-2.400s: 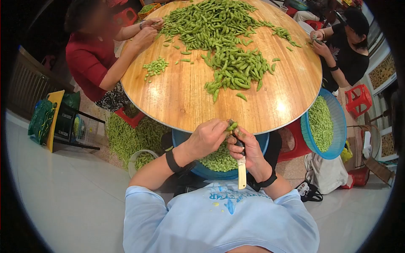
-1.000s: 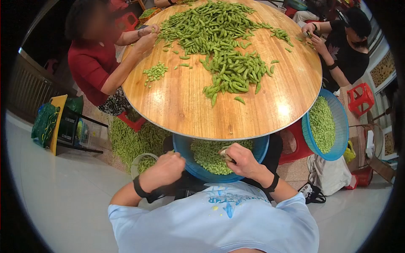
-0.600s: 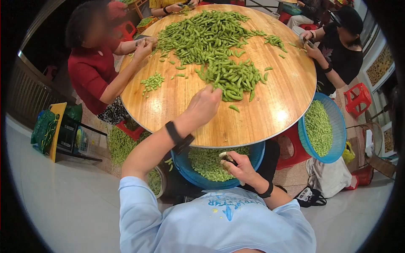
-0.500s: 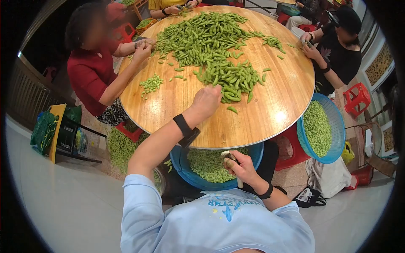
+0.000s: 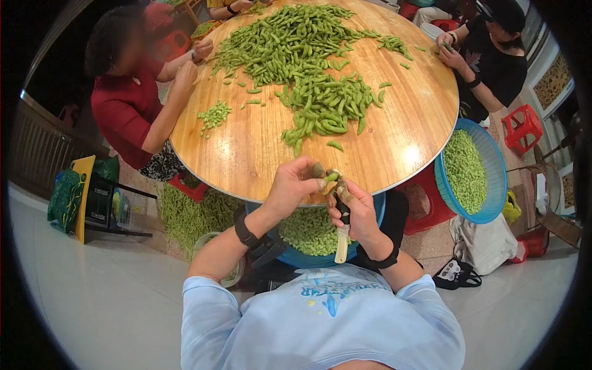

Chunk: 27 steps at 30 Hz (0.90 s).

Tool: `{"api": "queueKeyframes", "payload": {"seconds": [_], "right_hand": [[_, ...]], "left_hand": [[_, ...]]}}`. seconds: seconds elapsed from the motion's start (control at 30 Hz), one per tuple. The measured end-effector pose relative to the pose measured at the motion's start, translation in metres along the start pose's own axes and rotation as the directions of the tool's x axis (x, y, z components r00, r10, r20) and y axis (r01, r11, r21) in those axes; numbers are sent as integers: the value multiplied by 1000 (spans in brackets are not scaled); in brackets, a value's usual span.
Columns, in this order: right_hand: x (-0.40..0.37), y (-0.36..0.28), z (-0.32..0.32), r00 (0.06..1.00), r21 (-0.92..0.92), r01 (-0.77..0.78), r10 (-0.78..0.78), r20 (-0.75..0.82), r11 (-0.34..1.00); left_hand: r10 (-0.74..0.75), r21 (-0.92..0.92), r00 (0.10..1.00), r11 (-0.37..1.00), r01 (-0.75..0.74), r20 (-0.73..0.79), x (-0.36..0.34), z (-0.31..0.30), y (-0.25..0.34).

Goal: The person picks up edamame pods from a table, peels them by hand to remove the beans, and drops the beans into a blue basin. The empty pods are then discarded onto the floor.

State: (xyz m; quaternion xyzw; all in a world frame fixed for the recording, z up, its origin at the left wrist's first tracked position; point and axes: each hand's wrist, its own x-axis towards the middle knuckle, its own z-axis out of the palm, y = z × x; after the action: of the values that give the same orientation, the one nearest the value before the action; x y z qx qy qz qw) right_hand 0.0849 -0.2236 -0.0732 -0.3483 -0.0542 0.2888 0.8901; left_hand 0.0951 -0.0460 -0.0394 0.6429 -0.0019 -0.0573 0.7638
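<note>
My left hand [image 5: 295,185] pinches a green soybean pod [image 5: 333,177] at the near edge of the table. Close against it, my right hand [image 5: 357,208] is closed around a hand tool [image 5: 343,237] with a black and cream handle pointing down toward me. The tool's working end meets the pod between my fingers, and I cannot tell its kind. Below my hands, a blue basket [image 5: 376,223] holds many shelled green beans [image 5: 308,233]. Ahead on the round wooden table [image 5: 394,142] lies a large heap of pods [image 5: 327,105], with one loose pod [image 5: 335,145] nearer me.
A person in red [image 5: 123,111] sits at the left by a small pile of beans [image 5: 214,116]. Another in black [image 5: 493,61] works at the right, above a second blue basket [image 5: 501,166]. Red stools [image 5: 523,129] stand around, and green pods or hulls [image 5: 197,213] cover floor at left.
My left hand has drawn back from the heap with a pod and met my right hand, which has risen with the tool. Some near pods have shifted left.
</note>
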Motion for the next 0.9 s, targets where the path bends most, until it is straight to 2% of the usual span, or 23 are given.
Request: {"api": "queueKeyframes", "payload": {"seconds": [0.2,0.27,0.4,0.43,0.47,0.5,0.53,0.57,0.6,0.63,0.73,0.77,0.83,0.9], "right_hand": [[-4,-1,2,995,-9,-32,33,90,999],[-7,0,4,996,-25,-30,32,80,999],[-8,3,2,994,-52,5,1,113,999],[-8,4,0,995,-62,18,-11,97,998],[-7,6,-3,996,-121,13,-2,92,993],[-8,6,-3,997,-183,8,6,81,983],[-10,6,0,1000,-225,14,-13,3,974],[-10,7,2,998,-217,64,-59,28,974],[-10,7,1,996,-234,86,-83,19,968],[-9,11,2,995,-246,97,-95,22,964],[-8,3,3,996,-243,64,-47,75,968],[-9,2,3,996,-238,57,-37,86,970],[-10,-1,2,992,-74,-74,81,101,995],[-10,-1,3,992,-91,-85,93,89,992]], "left_hand": [[-60,-28,998,998,60,22,-14,-2,-7],[-11,-14,1000,1000,11,-22,-16,1,-6],[18,-15,1000,1000,-18,11,-20,2,-11],[62,-7,998,998,-62,-26,-22,2,-13],[106,-5,993,994,-107,-54,-21,5,-16],[109,-29,994,994,-110,-20,-21,10,-16],[113,-32,993,993,-114,-31,-23,12,-12],[115,-28,992,993,-117,-53,-22,10,-10],[38,-70,998,997,-40,-43,-20,5,-13],[34,-69,998,997,-38,-55,-21,3,-17],[-184,-414,979,887,206,92,-17,-4,-15],[-184,-413,980,889,199,76,-18,-7,-16],[-229,-601,934,717,353,275,-17,-10,-23],[-230,-580,939,740,340,256,-21,-10,-20]]}}
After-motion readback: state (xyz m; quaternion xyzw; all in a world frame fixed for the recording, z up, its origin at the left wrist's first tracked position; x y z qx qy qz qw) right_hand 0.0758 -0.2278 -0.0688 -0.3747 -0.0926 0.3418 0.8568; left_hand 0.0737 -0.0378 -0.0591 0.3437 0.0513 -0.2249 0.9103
